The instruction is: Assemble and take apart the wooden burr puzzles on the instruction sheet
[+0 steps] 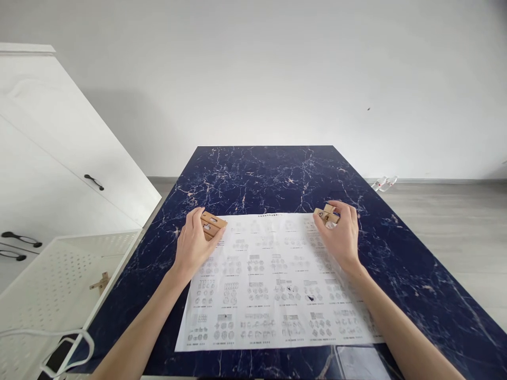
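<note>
A large white sheet printed with rows of small diagrams (273, 295) lies on a dark blue marbled table (253, 174). At the sheet's upper left corner, my left hand (196, 240) has its fingers closed around notched wooden puzzle pieces (213, 220). Over the upper right corner, my right hand (343, 232) grips a small cluster of interlocking wooden puzzle pieces (327, 214) between thumb and fingers. My palms cover part of the pieces on both sides.
On the left stands a white cabinet (71, 142) with black handles. Beside the table is a white perforated surface (67, 269) with another wooden piece (103, 283) and a white cable (89, 343) on it. A clear flat packet (360, 361) lies at the table's front edge.
</note>
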Demonstrator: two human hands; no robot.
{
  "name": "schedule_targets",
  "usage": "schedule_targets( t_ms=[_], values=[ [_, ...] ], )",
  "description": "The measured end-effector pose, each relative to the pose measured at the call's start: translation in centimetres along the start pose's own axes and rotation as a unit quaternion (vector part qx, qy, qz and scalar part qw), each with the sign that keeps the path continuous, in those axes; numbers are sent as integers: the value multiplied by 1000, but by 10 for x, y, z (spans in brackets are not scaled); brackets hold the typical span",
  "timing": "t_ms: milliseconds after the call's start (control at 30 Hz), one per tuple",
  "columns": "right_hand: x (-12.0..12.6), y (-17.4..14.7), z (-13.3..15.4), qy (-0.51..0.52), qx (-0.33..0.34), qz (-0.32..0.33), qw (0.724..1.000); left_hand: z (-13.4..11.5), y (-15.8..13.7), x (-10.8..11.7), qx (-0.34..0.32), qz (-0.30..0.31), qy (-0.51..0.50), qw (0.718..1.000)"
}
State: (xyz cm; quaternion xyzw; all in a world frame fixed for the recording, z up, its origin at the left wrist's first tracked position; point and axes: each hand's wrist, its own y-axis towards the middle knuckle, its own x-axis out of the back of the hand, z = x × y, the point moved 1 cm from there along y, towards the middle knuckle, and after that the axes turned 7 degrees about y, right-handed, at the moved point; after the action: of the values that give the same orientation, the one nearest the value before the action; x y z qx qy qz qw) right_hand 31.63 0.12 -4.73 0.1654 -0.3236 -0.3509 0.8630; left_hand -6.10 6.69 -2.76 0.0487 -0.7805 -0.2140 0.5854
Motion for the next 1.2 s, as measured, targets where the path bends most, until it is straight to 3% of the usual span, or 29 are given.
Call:
schedule_targets(
  t_ms=[133, 300, 400, 467, 567, 667, 733, 967, 1033, 1200],
  values=[
    [-3, -5, 15, 78, 49, 10, 996, 2, -1, -4, -17, -4, 2, 1000],
    [-6, -26, 50, 155, 149, 97, 972, -2, -4, 4, -48, -29, 6, 998],
    [-8, -41, 68, 177, 195, 153, 952, -17, -8, 17, -101, -52, -60, 992],
    [-9, -49, 75, 191, 214, 188, 939, -32, -11, 24, -143, -21, -127, 981],
    [-11, -58, 80, 206, 232, 219, 925, -59, -15, 25, -155, 129, -236, 951],
    [-12, -60, 82, 214, 250, 222, 918, -82, -14, 22, -96, 275, -349, 891],
    [-12, -60, 83, 218, 256, 222, 915, -93, -11, 21, -68, 331, -385, 859],
    [-13, -62, 85, 237, 258, 240, 906, -107, -13, 16, -98, 387, -524, 752],
    [-14, -63, 85, 237, 260, 250, 902, -106, -17, 13, -89, 388, -542, 740],
    [-15, -64, 85, 209, 239, 268, 910, -100, -18, 8, -36, 361, -564, 742]
  ],
)
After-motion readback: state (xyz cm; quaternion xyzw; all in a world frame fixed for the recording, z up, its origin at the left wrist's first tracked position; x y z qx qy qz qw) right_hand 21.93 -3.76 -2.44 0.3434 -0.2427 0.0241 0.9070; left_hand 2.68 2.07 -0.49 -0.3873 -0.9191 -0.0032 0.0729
